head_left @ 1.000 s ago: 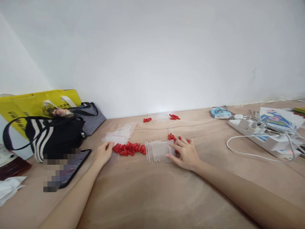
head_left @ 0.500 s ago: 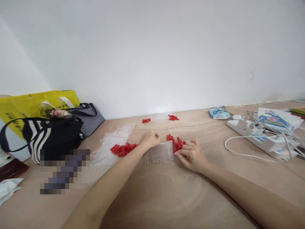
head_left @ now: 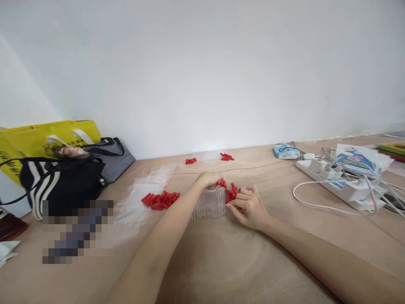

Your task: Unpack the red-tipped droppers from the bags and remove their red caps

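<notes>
A row of clear glass tubes lies side by side in front of me, ends pointing toward me. Over their far edge reaches my left hand, next to a few glass droppers with red bulbs; its fingertips are hidden behind the hand. At the row's right end, my right hand rests low with thumb and fingers pinched together. Its fingertips are against a small pile of red rubber bulbs, and whatever is in the pinch is hidden. A larger pile of red bulbs lies to the left.
Clear zip bags spread on the left, near a black bag and a yellow bag. More red bulbs lie by the wall. At right are a power strip with cables and a blue mask.
My left hand has moved right, along the far edge of the tubes to the capped droppers. My right hand stays by the bulb pile. The whole view has shifted slightly.
</notes>
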The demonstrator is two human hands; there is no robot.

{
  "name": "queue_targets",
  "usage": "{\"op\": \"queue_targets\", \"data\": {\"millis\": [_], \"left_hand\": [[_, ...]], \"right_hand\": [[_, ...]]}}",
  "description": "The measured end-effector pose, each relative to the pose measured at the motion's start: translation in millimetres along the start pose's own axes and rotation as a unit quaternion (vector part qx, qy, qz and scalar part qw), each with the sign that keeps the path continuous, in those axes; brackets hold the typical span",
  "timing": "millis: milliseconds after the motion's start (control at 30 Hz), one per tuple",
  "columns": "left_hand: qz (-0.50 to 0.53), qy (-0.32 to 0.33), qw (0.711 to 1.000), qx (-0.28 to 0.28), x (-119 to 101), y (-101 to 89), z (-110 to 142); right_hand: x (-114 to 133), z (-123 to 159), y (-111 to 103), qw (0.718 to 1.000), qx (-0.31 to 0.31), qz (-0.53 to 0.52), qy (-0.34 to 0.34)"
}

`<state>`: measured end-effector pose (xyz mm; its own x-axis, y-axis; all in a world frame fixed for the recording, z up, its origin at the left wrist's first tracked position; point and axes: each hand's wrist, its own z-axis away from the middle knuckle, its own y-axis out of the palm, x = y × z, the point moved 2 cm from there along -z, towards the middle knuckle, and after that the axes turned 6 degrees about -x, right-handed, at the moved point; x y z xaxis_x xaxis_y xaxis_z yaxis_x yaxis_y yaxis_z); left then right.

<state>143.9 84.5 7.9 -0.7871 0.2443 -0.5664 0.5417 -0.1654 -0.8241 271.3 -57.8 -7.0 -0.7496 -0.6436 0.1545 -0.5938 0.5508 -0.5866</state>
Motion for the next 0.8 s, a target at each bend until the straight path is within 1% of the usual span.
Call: {"op": "queue_targets", "data": {"millis": [67,133,233,300,333,367,400,467,533,600,667,733,800], "left_hand": [[-0.031,-0.016,0.998,-0.052,1,-15.0,8],[-0.055,-0.016,0.993,-0.104,2,-32.0,23],[-0.07,0.017,0.985,-0.156,8,-51.1,60],[-0.072,0.06,0.979,-0.179,18,-56.1,91],[-0.081,0.124,0.97,-0.195,22,-56.4,107],[-0.091,0.181,0.959,-0.2,26,-55.0,122],[-0.103,0.226,0.946,-0.208,31,-52.7,136],[-0.13,0.302,0.917,-0.225,40,-46.5,156],[-0.151,0.353,0.888,-0.254,47,-40.0,168],[-0.166,0.385,0.862,-0.284,51,-34.6,173],[-0.179,0.399,0.846,-0.305,53,-30.6,175],[-0.181,0.403,0.84,-0.314,52,-28.6,175],[-0.17,0.404,0.841,-0.318,51,-28.3,176]], "right_hand": [[0,0,0,1.0,-0.004,0.003,0.0],[-1,0,0,1.0,-0.014,0.004,0.003],[-3,1,0,0.999,-0.05,-0.002,0.02],[-3,2,-1,0.997,-0.074,0.003,0.029],[-2,2,-1,0.996,-0.082,0.009,0.027],[1,1,-1,0.996,-0.087,0.017,0.02],[4,1,0,0.996,-0.09,0.026,0.008],[13,-1,2,0.995,-0.085,0.042,-0.025],[24,-3,7,0.994,-0.069,0.054,-0.062],[32,-4,13,0.993,-0.052,0.055,-0.094],[38,-4,20,0.991,-0.044,0.047,-0.116],[40,-4,25,0.991,-0.039,0.04,-0.12],[40,-3,29,0.992,-0.032,0.04,-0.114]]}}
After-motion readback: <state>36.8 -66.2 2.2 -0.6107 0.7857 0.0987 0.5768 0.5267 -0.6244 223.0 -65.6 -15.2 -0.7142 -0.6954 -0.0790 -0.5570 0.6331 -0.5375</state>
